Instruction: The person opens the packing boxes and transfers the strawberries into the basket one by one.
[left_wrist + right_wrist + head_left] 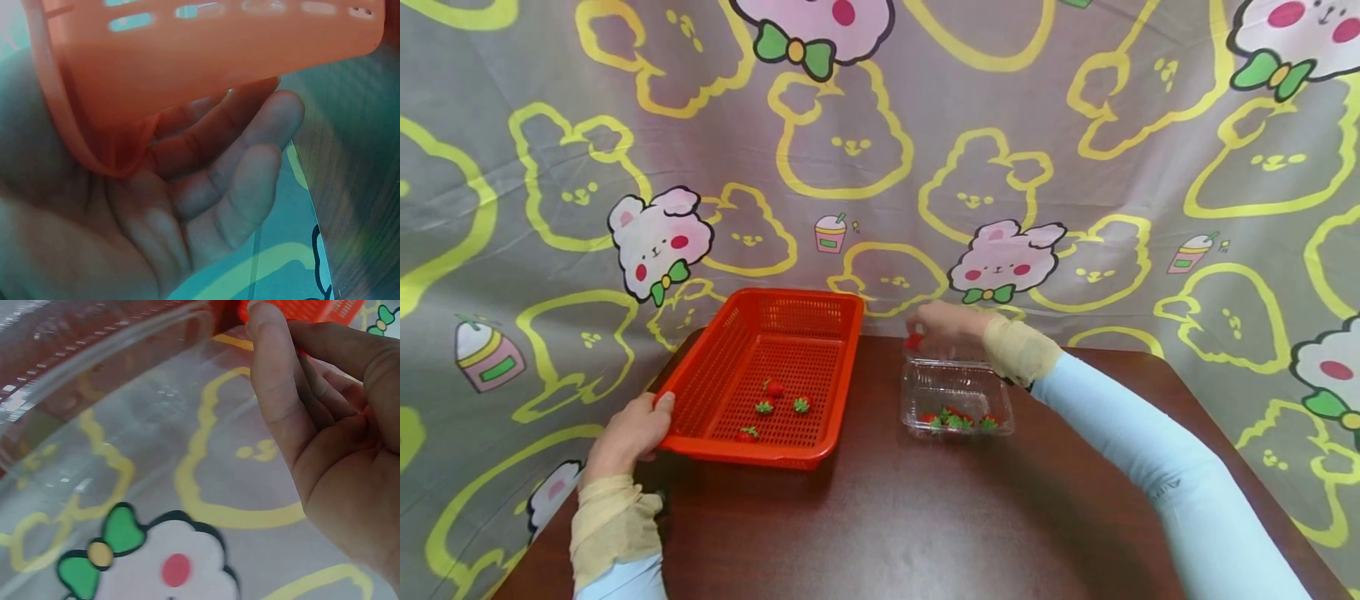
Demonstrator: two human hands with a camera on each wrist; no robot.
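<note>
My left hand [634, 432] grips the near left corner of a red plastic basket [842, 367]. In the left wrist view the basket's rim [115, 165] lies between thumb and palm, with the fingers under it. Several strawberries [775, 387] lie on the basket's perforated floor. My right hand [946, 323], slightly blurred, is above the raised lid of a clear plastic clamshell box [951, 379] and pinches a strawberry [913, 341]. The right wrist view shows its fingers bent toward the thumb, mostly hiding the berry. More strawberries [958, 419] sit along the box's near side.
The dark brown table [865, 525] carries both containers, the basket left and the box right of centre. Behind it hangs a grey curtain [880, 225] with cartoon prints, close to the table's far edge.
</note>
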